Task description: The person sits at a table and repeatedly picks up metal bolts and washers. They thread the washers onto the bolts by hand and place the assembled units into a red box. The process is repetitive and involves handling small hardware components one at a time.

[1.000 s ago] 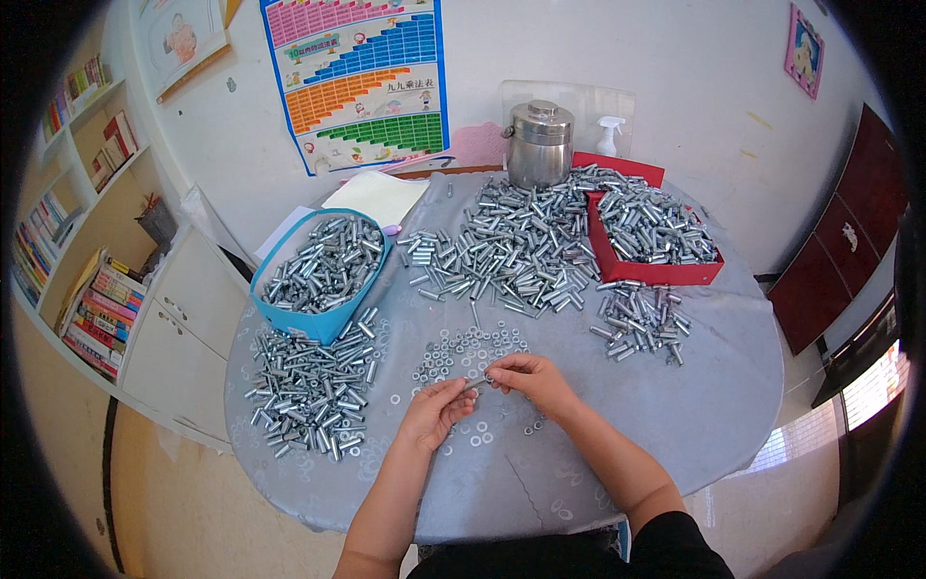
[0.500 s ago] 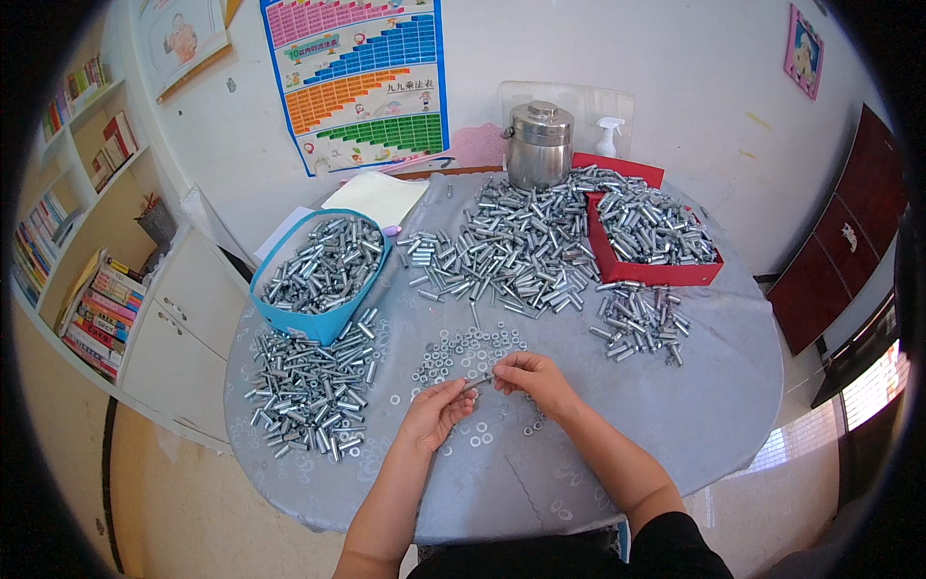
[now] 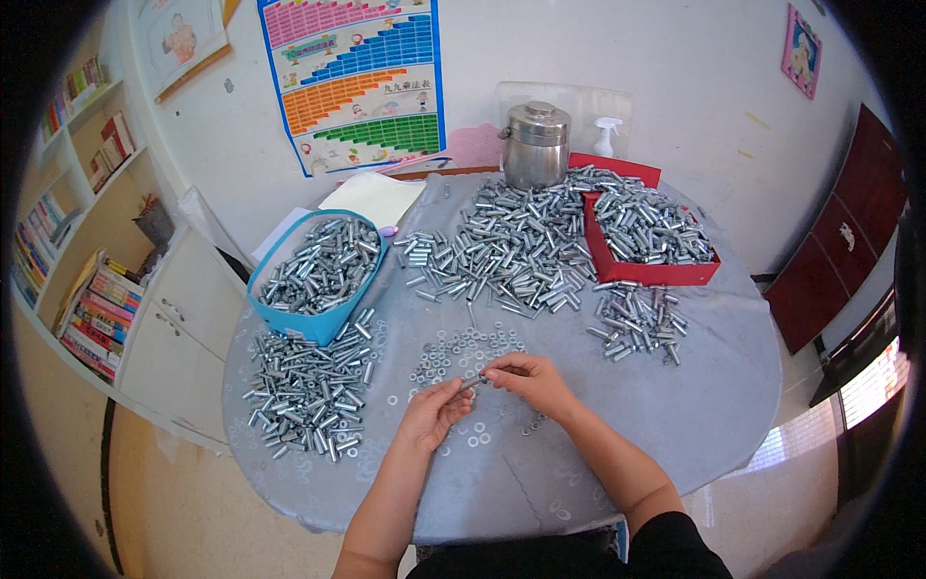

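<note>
Both hands meet over the table [image 3: 675, 425]: left hand [image 3: 436, 413] pinches a small metal bolt [image 3: 472, 383], right hand [image 3: 531, 379] apparently threading a washer on it; next looks like fine fingertip alignment

Round grey table [image 3: 714, 405] strewn with bolts [image 3: 511, 251], washers [image 3: 463, 352].

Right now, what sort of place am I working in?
Probably a home room used for piecework: a round table heaped with metal sleeves, bookshelves on the left, and a colourful learning chart on the wall.
</note>
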Demonstrator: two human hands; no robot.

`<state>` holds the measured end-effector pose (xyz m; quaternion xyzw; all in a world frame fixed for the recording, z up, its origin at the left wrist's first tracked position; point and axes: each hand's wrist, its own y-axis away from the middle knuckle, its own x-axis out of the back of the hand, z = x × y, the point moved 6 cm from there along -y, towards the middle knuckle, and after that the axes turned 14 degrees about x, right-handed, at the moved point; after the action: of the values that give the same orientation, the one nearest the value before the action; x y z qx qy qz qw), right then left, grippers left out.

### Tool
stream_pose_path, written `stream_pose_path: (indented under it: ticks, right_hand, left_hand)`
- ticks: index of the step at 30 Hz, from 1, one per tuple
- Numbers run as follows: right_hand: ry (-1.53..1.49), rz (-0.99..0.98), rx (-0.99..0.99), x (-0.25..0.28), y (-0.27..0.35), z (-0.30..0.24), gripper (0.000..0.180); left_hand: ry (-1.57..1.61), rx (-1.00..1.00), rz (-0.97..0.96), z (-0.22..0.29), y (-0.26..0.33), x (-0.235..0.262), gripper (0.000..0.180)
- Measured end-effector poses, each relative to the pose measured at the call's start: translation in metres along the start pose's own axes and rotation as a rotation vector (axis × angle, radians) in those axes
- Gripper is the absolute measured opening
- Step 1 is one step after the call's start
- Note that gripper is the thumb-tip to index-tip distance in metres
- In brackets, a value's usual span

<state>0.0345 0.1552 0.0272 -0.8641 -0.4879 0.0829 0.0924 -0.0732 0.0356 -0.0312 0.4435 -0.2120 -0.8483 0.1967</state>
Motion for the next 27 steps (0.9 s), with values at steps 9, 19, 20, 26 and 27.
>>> stream_pose_path:
  ticks: [9,19,20,26,27]
  right_hand:
    - [0.962,-0.494,0.092,0.032,0.003,-0.015,0.022]
    - [0.737,-0.276,0.057,0.024,-0.001,-0.024,0.022]
    - [0.594,-0.195,0.025,0.023,-0.002,-0.029,0.022]
    - [0.432,-0.18,0.368,0.006,-0.006,-0.034,0.021]
    - [0.425,-0.171,0.357,0.005,-0.006,-0.034,0.021]
  left_hand:
    - [-0.001,-0.033,0.029,0.004,0.004,0.0,0.019]
    - [-0.015,-0.034,0.018,0.005,0.006,-0.002,0.017]
    - [-0.008,-0.032,0.019,0.004,0.005,0.0,0.017]
    - [-0.012,-0.03,0.0,0.002,0.002,0.0,0.017]
    - [-0.015,-0.032,0.004,0.002,0.002,0.0,0.017]
